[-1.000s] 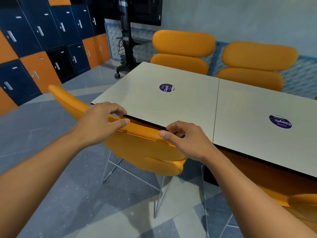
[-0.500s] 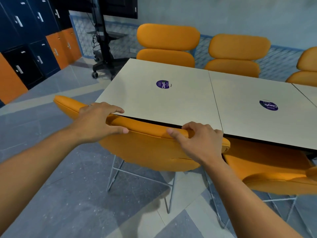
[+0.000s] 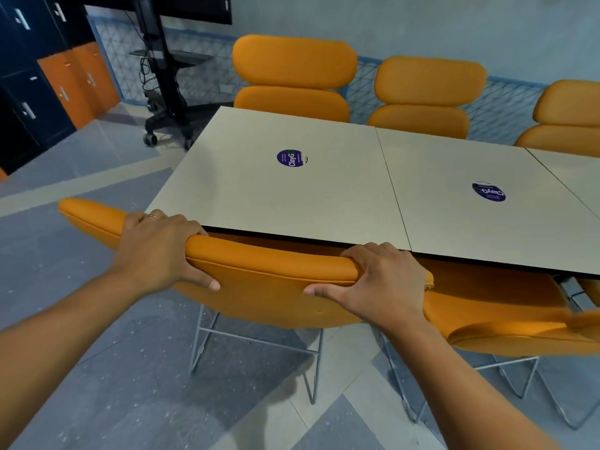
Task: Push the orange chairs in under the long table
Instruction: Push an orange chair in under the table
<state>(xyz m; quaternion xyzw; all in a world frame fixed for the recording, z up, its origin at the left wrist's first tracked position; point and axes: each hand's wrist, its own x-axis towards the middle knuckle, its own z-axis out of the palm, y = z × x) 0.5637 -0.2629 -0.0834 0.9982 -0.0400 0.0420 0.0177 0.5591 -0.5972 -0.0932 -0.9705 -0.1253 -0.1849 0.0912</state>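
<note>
- Fingers (image 3: 194, 229) of both hands curl over the orange chair's (image 3: 269, 287) backrest top, gripping it.
- Chair sits at the counter's (image 3: 292, 196) near edge, nearly tucked.
- Next: a straight, even push.

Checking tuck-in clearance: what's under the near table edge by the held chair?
Under the long table edge, only the orange top of the held chair shows, gripped by left hand and right hand. Its seat and the table legs are hidden.
</note>
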